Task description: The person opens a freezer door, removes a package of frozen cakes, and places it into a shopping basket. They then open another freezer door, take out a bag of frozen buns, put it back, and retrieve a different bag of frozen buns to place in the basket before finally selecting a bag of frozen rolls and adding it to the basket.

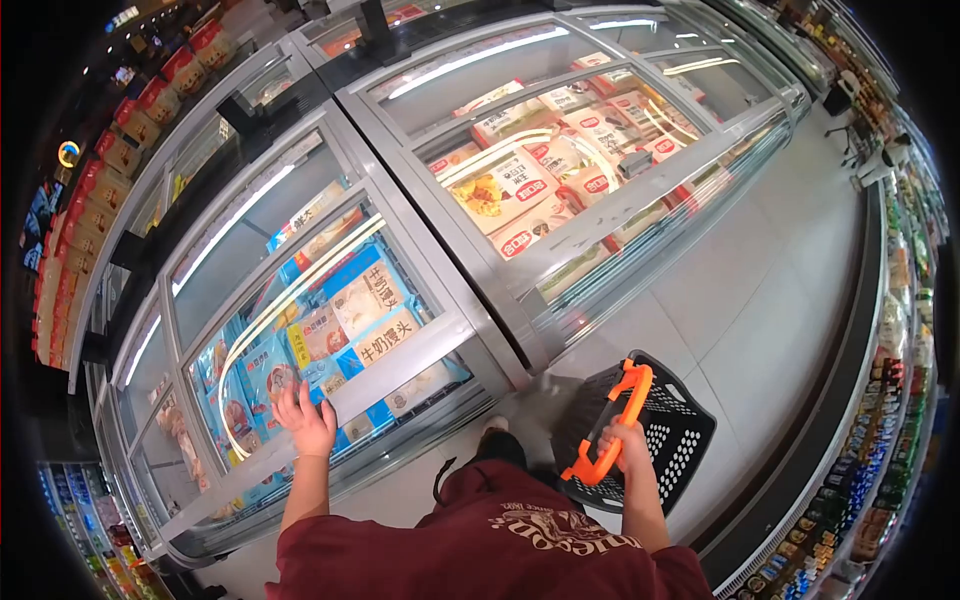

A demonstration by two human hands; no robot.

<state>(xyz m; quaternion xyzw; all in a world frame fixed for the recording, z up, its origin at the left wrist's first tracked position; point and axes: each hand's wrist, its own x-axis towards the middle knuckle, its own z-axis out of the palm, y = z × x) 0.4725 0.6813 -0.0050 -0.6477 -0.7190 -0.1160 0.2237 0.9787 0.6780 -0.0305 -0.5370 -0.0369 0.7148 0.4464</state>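
Note:
My left hand (306,420) is spread flat at the front edge of a glass-topped chest freezer (400,372), its fingers over the sliding lid. Under the glass beneath it lie blue bags of frozen food (268,372) and white-and-blue packs of steamed buns (366,300). My right hand (626,446) is wrapped round the orange handle (632,400) of a black shopping basket (690,425). The basket hangs at my right side, above the floor. Its perforated wall shows, and I see no goods in it.
Another freezer section (560,250) with red-and-white boxes (525,185) adjoins on the right. A grey tiled aisle (745,290) runs along it. Stocked shelves (880,400) line the right side, with a person (885,160) far down the aisle. Red-topped packages (115,150) stand at the left.

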